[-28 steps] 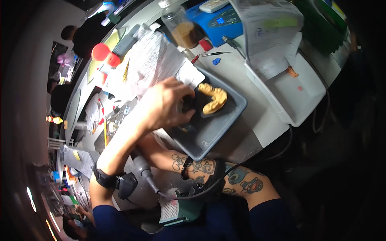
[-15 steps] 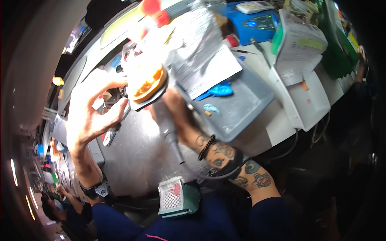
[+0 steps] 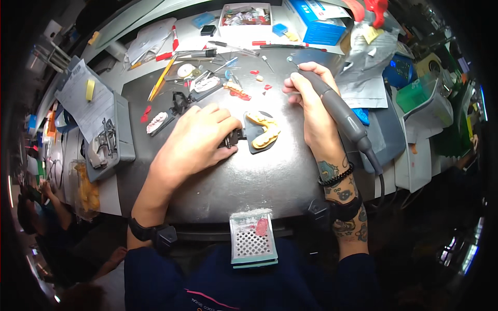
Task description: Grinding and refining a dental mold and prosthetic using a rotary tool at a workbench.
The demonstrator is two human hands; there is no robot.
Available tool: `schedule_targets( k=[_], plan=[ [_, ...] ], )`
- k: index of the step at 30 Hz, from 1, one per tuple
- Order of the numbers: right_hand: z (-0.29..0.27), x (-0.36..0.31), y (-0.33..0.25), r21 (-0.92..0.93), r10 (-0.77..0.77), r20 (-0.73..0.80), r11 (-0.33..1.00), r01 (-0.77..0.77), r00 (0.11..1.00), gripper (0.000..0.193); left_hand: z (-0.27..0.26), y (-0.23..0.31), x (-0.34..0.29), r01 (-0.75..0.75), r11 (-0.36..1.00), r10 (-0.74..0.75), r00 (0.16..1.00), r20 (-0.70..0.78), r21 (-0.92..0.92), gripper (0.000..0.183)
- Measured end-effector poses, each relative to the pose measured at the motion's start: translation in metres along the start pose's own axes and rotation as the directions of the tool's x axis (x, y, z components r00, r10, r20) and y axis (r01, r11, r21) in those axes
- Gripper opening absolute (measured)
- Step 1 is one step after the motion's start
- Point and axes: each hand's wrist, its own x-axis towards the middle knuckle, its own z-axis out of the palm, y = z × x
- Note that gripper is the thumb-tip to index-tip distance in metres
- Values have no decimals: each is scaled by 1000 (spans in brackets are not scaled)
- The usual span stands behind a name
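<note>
My left hand (image 3: 199,135) rests low over the bench, its fingers and thumb closed round a small black dental articulator (image 3: 239,135). Joined to that is a dark plate with a yellow dental model (image 3: 265,132), a horseshoe arch of teeth. My right hand (image 3: 316,98) grips a grey rotary handpiece (image 3: 340,106) like a pen, clear of the model. The handpiece's thin tip ends in a small round bit (image 3: 290,59), and its cord drops past my wrist. Beside my left fingers lies a white tooth model (image 3: 157,123) on a black mount.
Pencils, pens and loose tools (image 3: 199,54) lie scattered behind my left hand, with red scraps (image 3: 240,95) nearby. A grey bin (image 3: 127,129) stands left, a grey tray (image 3: 386,140) right. A perforated bench rest (image 3: 253,241) juts from the front edge.
The view has swung round to show the bench squarely. The yellow model, held up near my left hand before, is now down by the bench. My right hand has moved away from it with the handpiece.
</note>
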Motion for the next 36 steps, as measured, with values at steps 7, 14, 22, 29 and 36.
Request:
schedule_targets(
  k=[7, 14, 22, 29, 36],
  plan=[
    [2, -3, -3, -21, 81, 1, 997, -81, 997, 27, -11, -1, 7, -33, 967, 0, 992, -128, -254, 26],
    [4, -4, -2, -33, 92, -7, 995, -92, 996, 27, 21, 7, 17, -139, 974, 99, 972, -213, -180, 22],
    [4, -6, -3, -45, 82, 23, 996, -81, 996, 25, 16, 9, 21, -93, 979, 60, 982, -178, -183, 17],
    [4, -7, -3, -52, 63, 43, 997, -61, 997, 24, 16, 5, 23, -139, 958, 91, 977, -192, -252, 15],
    [7, -12, -10, -74, 93, 77, 993, -88, 993, 24, 5, -4, 26, -126, 956, 46, 956, -289, -266, 12]
  ],
)
